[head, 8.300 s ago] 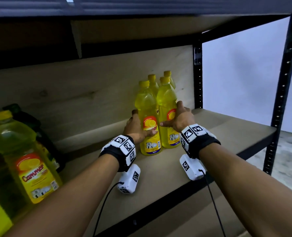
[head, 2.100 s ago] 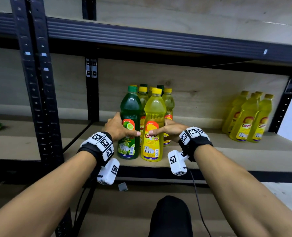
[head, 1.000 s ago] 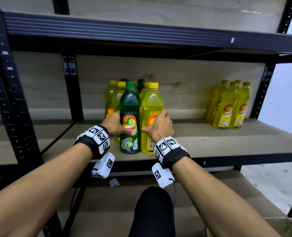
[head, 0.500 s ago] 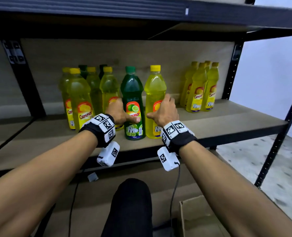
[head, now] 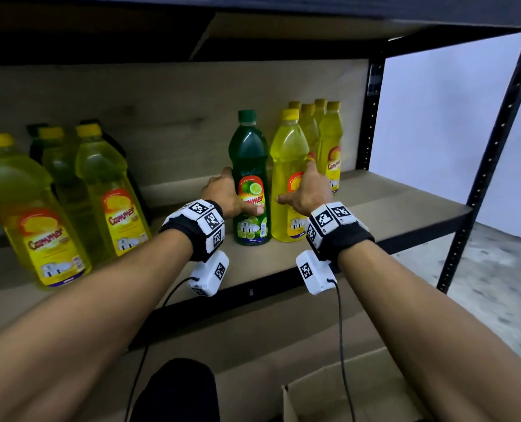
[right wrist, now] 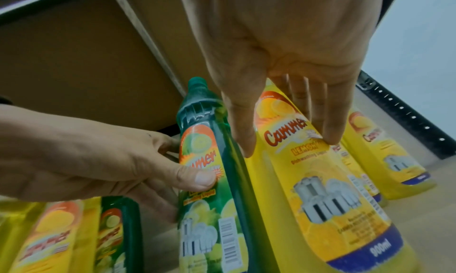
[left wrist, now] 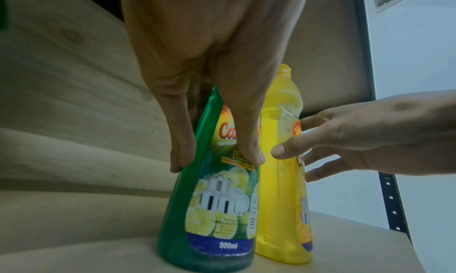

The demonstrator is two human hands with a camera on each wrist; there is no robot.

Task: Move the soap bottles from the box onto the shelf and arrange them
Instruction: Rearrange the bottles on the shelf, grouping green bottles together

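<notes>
A green soap bottle [head: 248, 166] and a yellow soap bottle [head: 287, 156] stand upright side by side on the wooden shelf [head: 399, 208]. My left hand [head: 227, 194] grips the green bottle [left wrist: 209, 209] low on its body, thumb across the label and fingers behind. My right hand [head: 298, 184] holds the yellow bottle [right wrist: 320, 189] between thumb and long fingers. Just right of the pair, and behind it, stands a tight group of yellow bottles [head: 329, 147]. The yellow bottle in my hand almost touches that group.
Another group of yellow bottles [head: 113, 193] with dark green ones behind stands at the shelf's left. An open cardboard box [head: 329, 397] lies on the floor below right. A black upright post [head: 493, 147] marks the shelf's right end. An upper shelf hangs overhead.
Both hands have slid the green and yellow bottles to the right along the shelf, away from the left group and up to the yellow group on the right.
</notes>
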